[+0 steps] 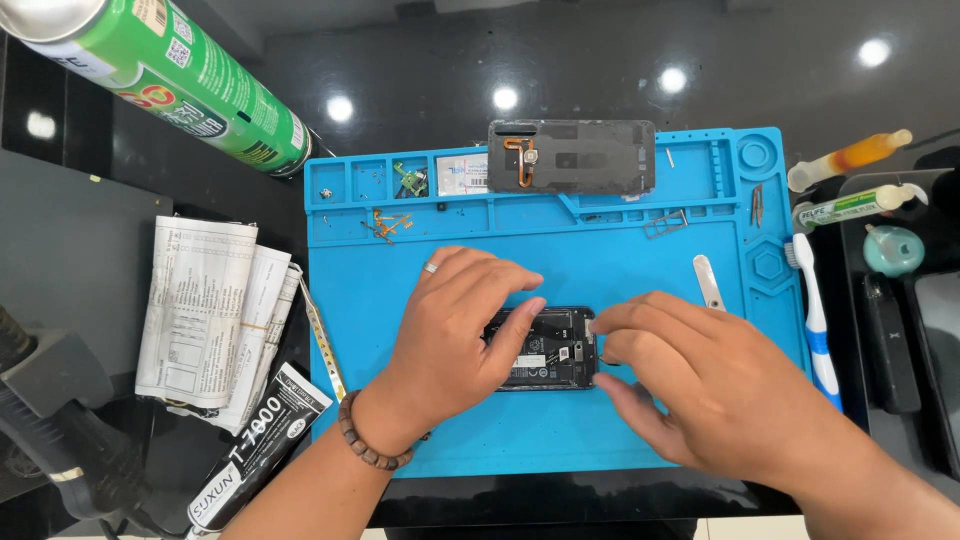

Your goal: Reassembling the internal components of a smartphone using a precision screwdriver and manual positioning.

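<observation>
- Opened phone (545,348) flat on the blue mat (560,440), pinned between both hands.
- Left hand (455,335) draped over the phone's left end, fingers curled down, clamped on its edges; ring on one finger, bead bracelet (372,440) at the wrist.
- Right hand (690,385) at the phone's right end, fingertips (600,325) pinched together against the edge, thumb pressed at the lower corner; whether anything small sits in the pinch cannot be told.
- Beyond the grip, at the mat's far rim: dark back cover (590,157) with an orange flex strip, small parts and screws in the compartments beside it.
- Just right of the right hand: pale pry tool (708,280); farther right, tweezers (757,203) and a toothbrush (815,320) along the mat's edge.
- Left of the left hand, off the mat: folded papers (205,310), black glue tube (255,450), green spray can (170,75) lying tilted.
- Far right: small tubes and bottles (850,180) on a dark tray.
- Underneath: glossy black bench (450,70) mirroring round ceiling lights.
</observation>
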